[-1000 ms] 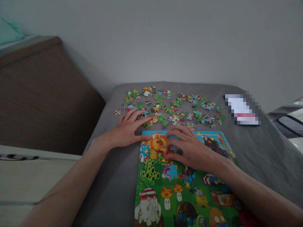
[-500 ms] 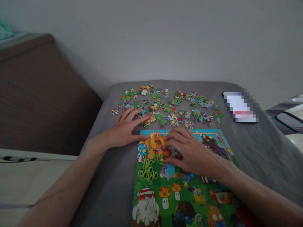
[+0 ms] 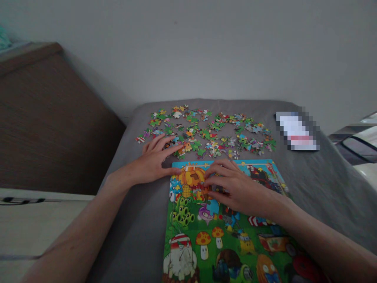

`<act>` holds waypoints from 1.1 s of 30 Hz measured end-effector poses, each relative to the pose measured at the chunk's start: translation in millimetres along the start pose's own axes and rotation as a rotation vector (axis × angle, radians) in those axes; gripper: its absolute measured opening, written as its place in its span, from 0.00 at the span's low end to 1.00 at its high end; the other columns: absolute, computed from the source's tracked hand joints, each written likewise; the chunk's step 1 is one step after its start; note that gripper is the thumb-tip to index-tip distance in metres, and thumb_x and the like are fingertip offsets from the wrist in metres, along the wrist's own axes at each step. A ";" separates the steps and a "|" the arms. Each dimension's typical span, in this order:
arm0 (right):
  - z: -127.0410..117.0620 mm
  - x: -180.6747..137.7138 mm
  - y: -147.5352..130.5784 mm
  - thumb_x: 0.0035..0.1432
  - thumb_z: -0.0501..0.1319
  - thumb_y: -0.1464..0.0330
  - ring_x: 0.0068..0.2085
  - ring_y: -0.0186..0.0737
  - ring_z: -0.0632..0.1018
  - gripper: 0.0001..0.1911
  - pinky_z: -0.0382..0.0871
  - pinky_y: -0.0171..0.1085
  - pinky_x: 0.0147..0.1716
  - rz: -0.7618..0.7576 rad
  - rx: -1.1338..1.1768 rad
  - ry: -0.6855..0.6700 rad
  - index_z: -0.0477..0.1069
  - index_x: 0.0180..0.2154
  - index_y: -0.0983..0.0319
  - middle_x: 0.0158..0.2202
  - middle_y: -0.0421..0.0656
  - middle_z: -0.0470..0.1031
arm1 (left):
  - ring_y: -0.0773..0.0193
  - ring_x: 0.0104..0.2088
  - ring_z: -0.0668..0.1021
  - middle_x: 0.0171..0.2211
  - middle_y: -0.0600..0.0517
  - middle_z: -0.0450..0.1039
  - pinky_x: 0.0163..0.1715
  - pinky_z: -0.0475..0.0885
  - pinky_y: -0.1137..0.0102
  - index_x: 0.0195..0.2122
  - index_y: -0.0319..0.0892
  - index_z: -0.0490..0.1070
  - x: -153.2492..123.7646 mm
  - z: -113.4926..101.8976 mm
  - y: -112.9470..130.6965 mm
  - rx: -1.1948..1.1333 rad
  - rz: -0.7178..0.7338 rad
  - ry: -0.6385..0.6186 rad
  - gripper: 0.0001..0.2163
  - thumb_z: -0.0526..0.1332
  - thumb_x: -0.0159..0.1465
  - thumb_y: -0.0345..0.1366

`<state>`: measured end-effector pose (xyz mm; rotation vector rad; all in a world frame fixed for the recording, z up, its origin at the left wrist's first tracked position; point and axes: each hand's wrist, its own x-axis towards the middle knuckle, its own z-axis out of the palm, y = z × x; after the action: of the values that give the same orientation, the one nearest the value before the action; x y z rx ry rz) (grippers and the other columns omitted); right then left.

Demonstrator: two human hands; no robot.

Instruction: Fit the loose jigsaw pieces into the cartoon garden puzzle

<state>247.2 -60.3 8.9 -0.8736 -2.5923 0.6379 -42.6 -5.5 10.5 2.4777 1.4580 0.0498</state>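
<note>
A colourful cartoon jigsaw board [image 3: 206, 239] lies on a grey cloth surface [image 3: 141, 228] in front of me. My left hand [image 3: 154, 161] rests flat, fingers spread, at the board's top left corner, its fingertips touching the nearest loose pieces. My right hand [image 3: 232, 184] lies on the upper part of the board with bent fingers pressing near the orange pumpkin picture [image 3: 193, 176]; whether a piece is under its fingertips I cannot make out. Several loose puzzle pieces [image 3: 206, 131] are scattered in a band beyond the board.
A blurred white and red card or packet [image 3: 297, 131] lies at the far right of the grey surface. A brown headboard-like panel [image 3: 53, 125] stands to the left, with a pale wall behind. The surface drops off at the left edge.
Both hands stay nearly where they were. The view has shifted slightly, and my right fingers have shuffled a little over the pumpkin area.
</note>
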 end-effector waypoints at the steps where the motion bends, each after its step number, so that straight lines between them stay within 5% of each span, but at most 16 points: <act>1: -0.3 -0.1 0.0 0.64 0.62 0.69 0.54 0.48 0.67 0.07 0.63 0.51 0.55 -0.003 0.004 0.002 0.76 0.44 0.60 0.47 0.45 0.75 | 0.40 0.70 0.47 0.71 0.48 0.47 0.66 0.46 0.43 0.68 0.57 0.57 0.2 -0.2 0.3 0.000 -0.001 -0.002 0.40 0.51 0.58 0.71; 25: -7.8 -2.3 -1.3 0.59 0.65 0.69 0.53 0.46 0.68 0.02 0.64 0.49 0.55 -0.008 0.052 -0.011 0.76 0.36 0.59 0.45 0.44 0.75 | 0.38 0.69 0.48 0.71 0.50 0.47 0.65 0.46 0.42 0.68 0.60 0.56 -0.4 -1.8 0.4 -0.005 0.004 -0.006 0.39 0.54 0.58 0.69; 33: -11.5 -3.9 -6.8 0.55 0.69 0.60 0.55 0.50 0.67 0.18 0.62 0.52 0.57 0.018 0.023 -0.033 0.73 0.45 0.62 0.48 0.47 0.74 | 0.40 0.69 0.48 0.71 0.48 0.47 0.65 0.46 0.43 0.69 0.56 0.55 0.3 -0.3 0.2 0.015 0.004 0.000 0.41 0.50 0.58 0.71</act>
<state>252.0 -64.0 21.5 -0.8873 -2.6040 0.6915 -42.3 -5.3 10.8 2.4925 1.4591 0.0398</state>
